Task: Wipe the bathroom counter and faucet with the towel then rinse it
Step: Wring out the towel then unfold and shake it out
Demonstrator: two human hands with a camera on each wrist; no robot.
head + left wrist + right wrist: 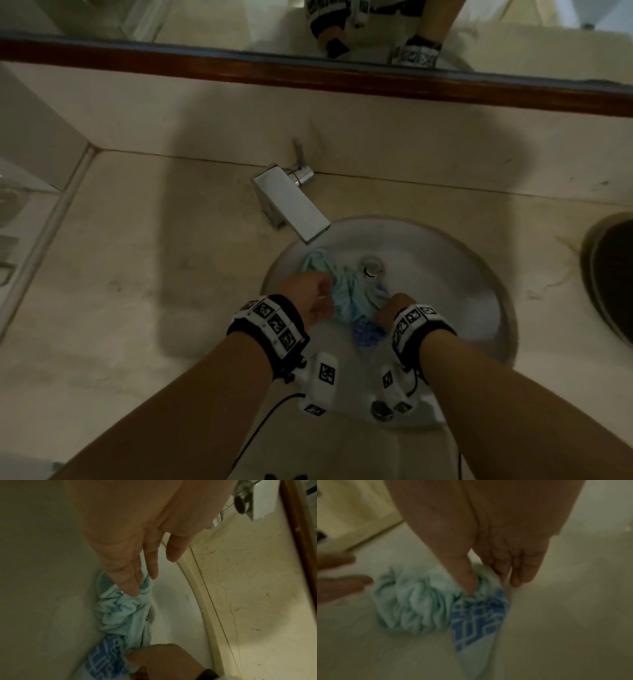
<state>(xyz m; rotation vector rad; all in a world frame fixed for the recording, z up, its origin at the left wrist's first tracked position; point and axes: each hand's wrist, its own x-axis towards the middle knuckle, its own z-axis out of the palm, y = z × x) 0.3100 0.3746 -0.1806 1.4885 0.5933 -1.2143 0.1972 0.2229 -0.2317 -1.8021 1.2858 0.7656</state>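
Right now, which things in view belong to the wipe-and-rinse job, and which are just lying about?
In the job:
towel, bunched in the sink
faucet
counter
left hand, fingers straight on the towel
right hand, pinching the towel

Lying about:
mirror
dark round thing at the right edge
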